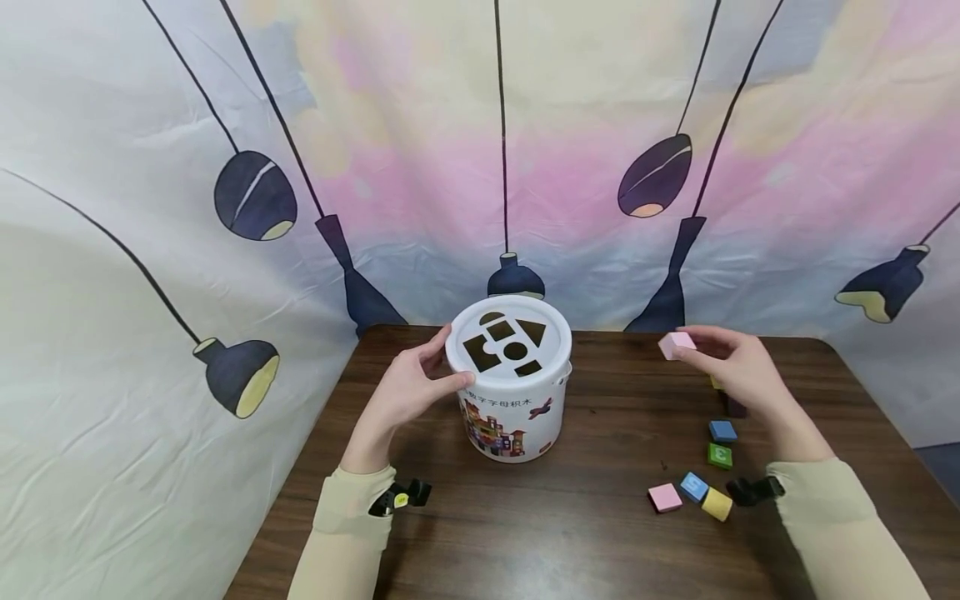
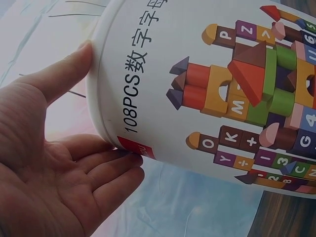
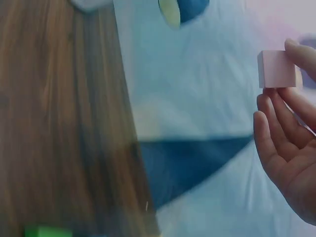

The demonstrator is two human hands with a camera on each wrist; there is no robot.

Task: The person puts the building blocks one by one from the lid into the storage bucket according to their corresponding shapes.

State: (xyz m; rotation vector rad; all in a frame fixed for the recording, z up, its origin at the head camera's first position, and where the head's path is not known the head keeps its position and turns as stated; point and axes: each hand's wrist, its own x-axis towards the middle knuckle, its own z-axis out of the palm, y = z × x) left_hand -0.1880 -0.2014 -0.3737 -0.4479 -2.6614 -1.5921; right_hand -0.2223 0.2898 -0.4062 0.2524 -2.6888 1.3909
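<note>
A white lidded bucket (image 1: 551, 408) stands upright on the table, with cut-out shapes in its lid (image 1: 555, 333) and printed block castles on its side. My left hand (image 1: 401, 387) touches the lid's left edge with thumb and fingers spread; in the left wrist view the fingers of this hand (image 2: 64, 148) look fairly straight against the rim. To the right, my right hand (image 1: 738, 367) pinches a pink block (image 1: 677, 345) between thumb and fingers, raised above the table. In the right wrist view, the pink block (image 3: 277, 69) shows flat square faces.
Loose blocks lie on the table's right side: a pink one (image 1: 664, 498), blue ones (image 1: 693, 487) (image 1: 723, 431), a green one (image 1: 720, 456) and a yellow one (image 1: 717, 504). A dark block (image 1: 735, 407) is partly behind my right hand. A painted cloth (image 1: 450, 167) hangs behind the table (image 1: 600, 533).
</note>
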